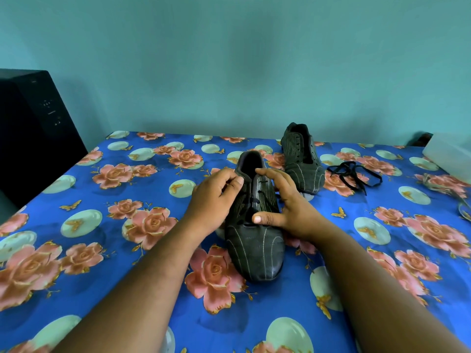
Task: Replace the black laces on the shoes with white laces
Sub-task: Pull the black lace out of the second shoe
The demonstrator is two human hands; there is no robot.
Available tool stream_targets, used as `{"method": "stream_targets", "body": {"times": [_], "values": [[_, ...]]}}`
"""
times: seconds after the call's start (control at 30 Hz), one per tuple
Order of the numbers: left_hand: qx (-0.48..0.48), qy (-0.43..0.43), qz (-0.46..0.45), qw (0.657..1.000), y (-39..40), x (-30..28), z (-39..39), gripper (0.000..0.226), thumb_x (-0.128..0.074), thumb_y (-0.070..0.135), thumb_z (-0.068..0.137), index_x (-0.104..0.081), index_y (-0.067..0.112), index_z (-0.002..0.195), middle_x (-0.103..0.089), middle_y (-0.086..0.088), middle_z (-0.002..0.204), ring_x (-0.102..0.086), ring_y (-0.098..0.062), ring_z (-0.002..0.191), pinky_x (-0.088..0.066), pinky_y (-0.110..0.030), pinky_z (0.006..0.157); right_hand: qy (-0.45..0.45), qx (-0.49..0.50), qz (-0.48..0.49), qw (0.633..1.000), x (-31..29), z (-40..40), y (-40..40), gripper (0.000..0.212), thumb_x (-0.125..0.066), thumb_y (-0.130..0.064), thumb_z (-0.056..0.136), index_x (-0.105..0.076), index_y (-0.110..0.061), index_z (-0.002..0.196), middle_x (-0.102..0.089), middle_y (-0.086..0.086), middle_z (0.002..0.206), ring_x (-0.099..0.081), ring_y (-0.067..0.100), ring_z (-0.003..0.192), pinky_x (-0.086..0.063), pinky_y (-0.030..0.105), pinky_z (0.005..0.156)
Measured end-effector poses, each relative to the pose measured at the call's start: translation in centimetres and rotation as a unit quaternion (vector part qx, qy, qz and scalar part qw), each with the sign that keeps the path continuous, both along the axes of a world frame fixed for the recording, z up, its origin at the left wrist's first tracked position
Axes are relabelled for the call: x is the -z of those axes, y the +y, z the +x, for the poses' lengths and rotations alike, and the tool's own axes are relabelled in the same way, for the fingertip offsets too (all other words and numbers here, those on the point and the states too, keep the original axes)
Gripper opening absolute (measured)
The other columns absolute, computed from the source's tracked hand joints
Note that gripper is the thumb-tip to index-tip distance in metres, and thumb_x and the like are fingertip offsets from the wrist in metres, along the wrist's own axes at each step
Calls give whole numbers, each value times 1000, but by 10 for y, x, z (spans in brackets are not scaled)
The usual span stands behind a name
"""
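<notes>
A blue floral-clothed table (107, 250) met a teal wall (229, 59), where the left hand (216, 197) pinched and the right hand (283, 202) spread wide over the near shoe (257, 253).

Two shoes (254, 225) (302, 159), one loose black lace (354, 175)

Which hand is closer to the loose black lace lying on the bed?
The right hand. It holds the near shoe's right side, toward the loose black lace. The left hand is on the shoe's far side.
</notes>
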State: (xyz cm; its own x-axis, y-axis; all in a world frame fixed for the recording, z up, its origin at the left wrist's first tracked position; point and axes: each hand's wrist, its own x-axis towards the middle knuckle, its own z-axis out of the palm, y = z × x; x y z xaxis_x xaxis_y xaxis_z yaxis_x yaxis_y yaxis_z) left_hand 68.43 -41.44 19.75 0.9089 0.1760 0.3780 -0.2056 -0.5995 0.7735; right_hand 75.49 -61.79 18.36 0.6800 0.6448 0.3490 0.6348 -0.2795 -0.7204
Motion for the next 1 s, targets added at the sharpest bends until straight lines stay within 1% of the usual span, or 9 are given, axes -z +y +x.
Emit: {"method": "stream_targets", "body": {"times": [0.17, 0.27, 0.33, 0.4, 0.47, 0.57, 0.67, 0.83, 1.0], "values": [[-37, 61, -181, 981, 9, -8, -1, 28, -50, 22, 105, -60, 20, 78, -69, 4, 82, -62, -7, 77, -49, -31, 72, 13, -4, 11, 1000, 3, 3, -1, 98, -77, -67, 67, -35, -36, 149, -35, -8, 147, -33, 3, 142, -30, 17, 116], [-127, 75, -118, 982, 22, 2, 3, 22, -60, 35, 95, -61, 17, 83, -65, -2, 81, -62, -26, 78, -55, -44, 71, -6, 27, 21, 999, 6, 2, 0, 89, -70, -71, 75, -37, -36, 149, -38, -9, 146, -36, 1, 140, -32, 18, 115], [-176, 65, -26, 982, 28, 3, 4, 22, -69, 39, 91, -61, 23, 103, -63, 9, 99, -59, -21, 93, -50, -39, 81, -27, 70, 26, 997, 5, 0, 1, 81, -68, -71, 78, -42, -37, 147, -41, -10, 144, -38, -6, 134, -31, 12, 110], [-137, 48, -29, 989, 31, -2, 4, 38, -70, 35, 91, -55, 32, 126, -57, 15, 117, -56, -8, 100, -47, -36, 87, -34, 82, 26, 996, 3, 0, 2, 76, -66, -69, 80, -44, -38, 146, -43, -10, 142, -40, -11, 130, -30, 6, 106], [-43, 69, -80, 994, 27, -9, -1, 38, -67, 31, 94, -55, 35, 130, -57, 13, 112, -55, 2, 87, -46, -31, 81, -30, 72, 19, 997, 3, 0, 1, 74, -65, -67, 83, -43, -38, 148, -44, -12, 141, -41, -9, 130, -33, 8, 106], [67, 135, -65, 986, 21, -10, -8, 45, -67, 45, 93, -54, 38, 136, -63, 10, 108, -61, -3, 96, -48, -26, 85, -38, 69, 7, 997, 2, 1, 0, 76, -66, -63, 83, -42, -37, 149, -45, -15, 140, -42, -8, 131, -33, 8, 106], [54, 114, -17, 992, 19, -7, -6, 53, -68, 44, 93, -51, 36, 143, -59, 12, 116, -58, 2, 99, -44, -16, 83, -60, 81, 0, 995, -2, 2, 1, 75, -66, -61, 83, -44, -34, 149, -46, -16, 142, -41, -8, 133, -34, 13, 109], [31, 69, -22, 997, 11, -1, -2, 59, -65, 35, 98, -41, 33, 151, -54, 12, 132, -55, 4, 103, -42, -16, 91, -211, 159, -6, 964, -11, 4, 10, 51, -77, -49, 84, -65, -28, 129, -57, -2, 123, -58, 19, 115, -51, 39, 94], [48, 113, -33, 992, 14, -2, -1, 69, -68, 42, 94, -35, 34, 155, -47, 9, 141, -56, -7, 109, -44, -29, 107, -393, 174, -14, 903, -8, -1, 16, 17, -72, -39, 89, -79, -25, 97, -65, -2, 93, -59, 26, 87, -47, 42, 74]]}}
